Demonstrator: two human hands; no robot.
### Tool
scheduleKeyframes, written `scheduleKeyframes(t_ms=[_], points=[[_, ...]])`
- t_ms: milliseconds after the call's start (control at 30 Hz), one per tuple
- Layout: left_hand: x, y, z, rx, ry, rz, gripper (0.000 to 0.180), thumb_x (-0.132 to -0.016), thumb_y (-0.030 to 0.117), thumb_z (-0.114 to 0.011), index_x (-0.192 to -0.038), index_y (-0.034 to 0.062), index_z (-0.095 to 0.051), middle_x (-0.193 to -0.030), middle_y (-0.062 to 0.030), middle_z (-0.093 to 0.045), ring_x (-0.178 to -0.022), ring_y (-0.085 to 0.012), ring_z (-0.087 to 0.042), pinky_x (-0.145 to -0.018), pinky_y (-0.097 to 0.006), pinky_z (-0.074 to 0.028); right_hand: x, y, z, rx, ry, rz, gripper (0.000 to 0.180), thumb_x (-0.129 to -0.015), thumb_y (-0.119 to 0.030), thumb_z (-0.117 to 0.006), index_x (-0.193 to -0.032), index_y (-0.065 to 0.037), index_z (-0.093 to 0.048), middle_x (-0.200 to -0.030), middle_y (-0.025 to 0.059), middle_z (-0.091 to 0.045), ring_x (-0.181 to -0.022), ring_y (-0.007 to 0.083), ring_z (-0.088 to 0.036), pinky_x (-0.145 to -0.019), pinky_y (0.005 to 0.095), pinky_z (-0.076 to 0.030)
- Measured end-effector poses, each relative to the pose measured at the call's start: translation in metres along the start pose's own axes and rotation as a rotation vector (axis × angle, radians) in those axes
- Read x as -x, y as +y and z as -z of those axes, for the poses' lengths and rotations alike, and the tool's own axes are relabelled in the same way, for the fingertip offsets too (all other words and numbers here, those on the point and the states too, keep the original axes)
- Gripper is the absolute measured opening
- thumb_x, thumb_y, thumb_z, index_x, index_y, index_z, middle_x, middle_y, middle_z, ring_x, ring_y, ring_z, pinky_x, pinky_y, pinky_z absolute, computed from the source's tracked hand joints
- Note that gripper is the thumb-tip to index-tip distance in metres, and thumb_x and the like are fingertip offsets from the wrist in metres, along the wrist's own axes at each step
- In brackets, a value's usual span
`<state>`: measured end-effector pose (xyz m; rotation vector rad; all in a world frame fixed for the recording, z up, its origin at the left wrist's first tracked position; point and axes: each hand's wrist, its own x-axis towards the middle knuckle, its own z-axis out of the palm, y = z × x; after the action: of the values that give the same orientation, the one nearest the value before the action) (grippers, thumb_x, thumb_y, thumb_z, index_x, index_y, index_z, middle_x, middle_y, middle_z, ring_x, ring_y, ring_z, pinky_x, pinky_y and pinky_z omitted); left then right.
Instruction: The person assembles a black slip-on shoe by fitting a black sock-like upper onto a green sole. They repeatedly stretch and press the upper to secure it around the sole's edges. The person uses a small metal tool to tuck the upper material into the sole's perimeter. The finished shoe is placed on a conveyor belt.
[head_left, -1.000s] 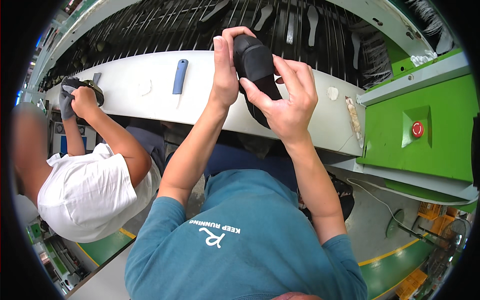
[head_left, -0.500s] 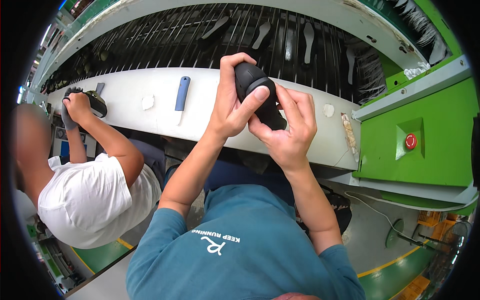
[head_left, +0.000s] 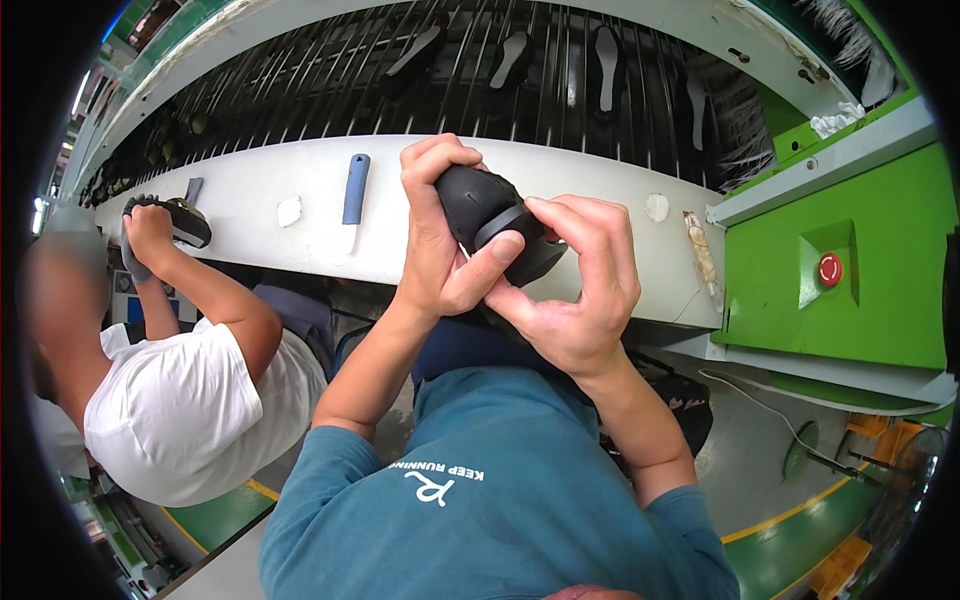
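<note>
A black shoe (head_left: 474,200) is held up over the white worktop (head_left: 255,245), its rounded end tilted up and leftward. My left hand (head_left: 438,245) wraps its left side, fingers curled over the far end and thumb pressed on the near face. On the right side, my right hand (head_left: 590,285) grips the shoe between thumb and fingertips, by the dark band along its edge. Part of the shoe is hidden behind my hands. Left of it, a blue-handled tool (head_left: 356,190) with a short pale blade lies on the worktop.
Beyond the worktop runs a roller conveyor (head_left: 455,95) carrying several shoe soles (head_left: 607,70). A green machine housing (head_left: 770,285) with a red button (head_left: 830,269) stands at right, near a wrapped stick (head_left: 702,255). At left, a co-worker (head_left: 185,400) in white handles another shoe (head_left: 185,222).
The shoe has come lower and tipped over to the left, turning in my hands. My right fingers have shifted up along its edge. The view has moved slightly.
</note>
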<state>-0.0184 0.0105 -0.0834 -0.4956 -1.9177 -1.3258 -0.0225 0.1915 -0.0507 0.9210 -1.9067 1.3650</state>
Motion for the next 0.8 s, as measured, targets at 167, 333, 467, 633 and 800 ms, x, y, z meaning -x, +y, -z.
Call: scheduleKeyframes(t_ms=[167, 333, 467, 633, 800], points=[[0.004, 0.005, 0.002, 0.016, -0.013, -0.020, 0.085, -0.088, 0.041, -0.086, -0.148, 0.0017, -0.041, -0.131, -0.0215, -0.043, -0.110, -0.0295, -0.054, -0.096, -0.046, -0.052, -0.003, 0.002, 0.001, -0.058, -0.032, 0.040, 0.072, -0.062, -0.005, -0.102, -0.129, -0.003, -0.074, -0.119, 0.0122, -0.071, -0.104, 0.0284, -0.072, -0.085, 0.0384, -0.063], [0.004, 0.004, 0.002, -0.001, -0.023, -0.048, 0.086, -0.088, 0.042, -0.086, -0.149, 0.0017, -0.041, -0.131, -0.0217, -0.042, -0.110, -0.0296, -0.055, -0.096, -0.046, -0.052, -0.002, -0.003, 0.001, -0.082, 0.001, 0.014, 0.070, -0.060, -0.005, -0.100, -0.125, -0.005, -0.075, -0.114, 0.0104, -0.070, -0.100, 0.0310, -0.070, -0.081, 0.0405, -0.061], [0.002, 0.007, 0.004, 0.006, -0.061, -0.036, 0.086, -0.088, 0.042, -0.087, -0.149, 0.0017, -0.041, -0.132, -0.0212, -0.042, -0.111, -0.0295, -0.054, -0.096, -0.045, -0.052, 0.002, -0.002, 0.003, -0.080, -0.007, 0.015, 0.072, -0.060, -0.002, -0.100, -0.127, -0.003, -0.075, -0.115, 0.0109, -0.070, -0.102, 0.0308, -0.070, -0.084, 0.0404, -0.061], [-0.002, 0.008, 0.003, 0.002, -0.112, 0.013, 0.080, -0.095, 0.050, -0.078, -0.147, 0.0031, -0.040, -0.129, -0.0208, -0.044, -0.112, -0.0302, -0.057, -0.098, -0.050, -0.053, 0.001, 0.000, 0.013, -0.068, -0.097, 0.003, 0.074, -0.061, 0.002, -0.100, -0.131, 0.000, -0.076, -0.117, 0.0126, -0.070, -0.106, 0.0308, -0.071, -0.089, 0.0407, -0.061], [-0.005, 0.002, 0.000, 0.061, -0.114, 0.020, 0.086, -0.086, 0.046, -0.090, -0.147, 0.0054, -0.045, -0.133, -0.0230, -0.046, -0.121, -0.0342, -0.050, -0.100, -0.048, -0.049, -0.005, -0.001, 0.028, -0.124, -0.150, -0.065, 0.064, -0.070, -0.001, -0.098, -0.132, -0.002, -0.079, -0.121, 0.0105, -0.072, -0.108, 0.0301, -0.073, -0.091, 0.0401, -0.062]])
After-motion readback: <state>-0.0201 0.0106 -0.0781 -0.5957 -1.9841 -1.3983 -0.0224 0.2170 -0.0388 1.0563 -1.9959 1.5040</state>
